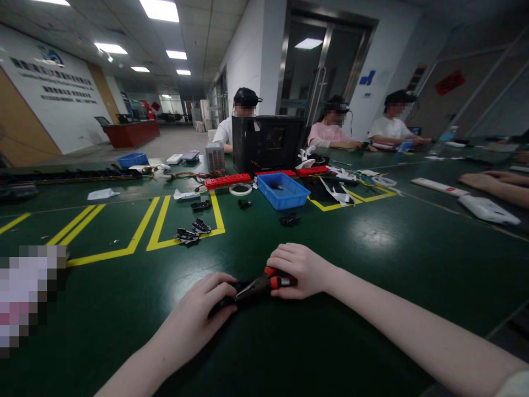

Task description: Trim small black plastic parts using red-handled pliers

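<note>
Two hands work on the tabletop (pixel 392 264), well in front of the blue bin (pixel 285 201). The right hand (pixel 297 270) is closed around one pliers (pixel 264 285); the left hand (pixel 204 309) curls over one small black part (pixel 221 304). The pinching step seems in hand, and the next move needs a steady hold. About five loose black pieces (pixel 201 225) lie near the bin.

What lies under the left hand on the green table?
A black part shows under the left hand, met by the tip of the pliers. The hand covers most of it, so its shape is hidden.
</note>
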`<action>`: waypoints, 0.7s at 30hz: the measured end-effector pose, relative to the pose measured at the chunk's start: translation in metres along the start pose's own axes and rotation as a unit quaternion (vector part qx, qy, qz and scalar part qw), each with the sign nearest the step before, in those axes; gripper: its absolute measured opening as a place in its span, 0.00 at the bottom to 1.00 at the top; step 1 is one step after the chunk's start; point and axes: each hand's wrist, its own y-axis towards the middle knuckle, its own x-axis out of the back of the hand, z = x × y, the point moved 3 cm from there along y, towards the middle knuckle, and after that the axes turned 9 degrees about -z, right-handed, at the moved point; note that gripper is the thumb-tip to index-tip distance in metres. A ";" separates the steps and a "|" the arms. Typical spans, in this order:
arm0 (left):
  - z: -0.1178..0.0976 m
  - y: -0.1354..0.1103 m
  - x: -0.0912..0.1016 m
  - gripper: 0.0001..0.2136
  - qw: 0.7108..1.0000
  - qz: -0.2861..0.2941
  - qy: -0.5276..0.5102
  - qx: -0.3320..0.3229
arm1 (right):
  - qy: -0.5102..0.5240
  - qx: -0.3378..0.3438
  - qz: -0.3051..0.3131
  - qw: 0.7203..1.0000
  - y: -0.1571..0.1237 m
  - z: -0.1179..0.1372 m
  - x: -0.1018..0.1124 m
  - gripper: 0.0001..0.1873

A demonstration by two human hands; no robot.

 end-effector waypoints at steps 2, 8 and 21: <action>0.000 0.000 0.000 0.08 1.000 -0.003 0.000 -0.001 | 0.008 0.001 0.001 1.000 0.000 -0.001 0.001 0.25; -0.001 0.000 0.001 0.09 1.000 -0.005 -0.005 0.003 | 0.024 -0.007 0.006 1.000 0.000 -0.004 0.005 0.27; -0.004 0.000 0.003 0.08 1.000 -0.002 -0.003 -0.004 | 0.037 -0.016 0.011 0.999 -0.001 -0.001 0.007 0.20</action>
